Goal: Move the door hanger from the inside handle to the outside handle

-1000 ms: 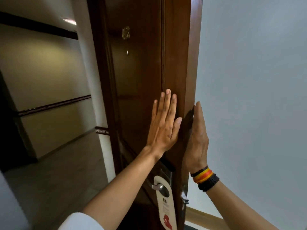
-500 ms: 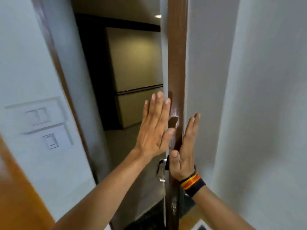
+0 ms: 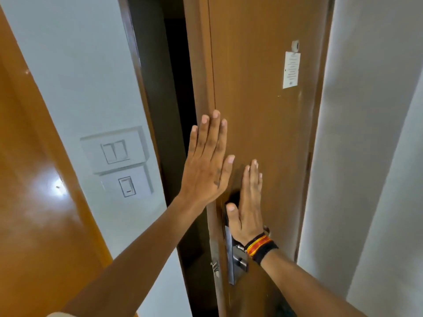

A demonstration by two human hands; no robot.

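We see the brown door (image 3: 263, 110) nearly closed, bearing a white notice (image 3: 291, 69), a peephole (image 3: 295, 46) and a metal lock plate (image 3: 233, 259).

Bright, even light; glare on left panel (image 3: 57, 186); wide-angle bending.

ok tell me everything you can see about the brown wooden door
The brown wooden door has a smooth, slightly glossy face and stands nearly closed, a dark gap left along its left edge. A white printed paper notice is fixed high on it, below a small round peephole. Low down sits a silver metal lock plate; the handle is hidden. The left hand lies flat, fingers spread, near the door's edge, and the right hand presses flat above the lock. No hanger shows on this side.
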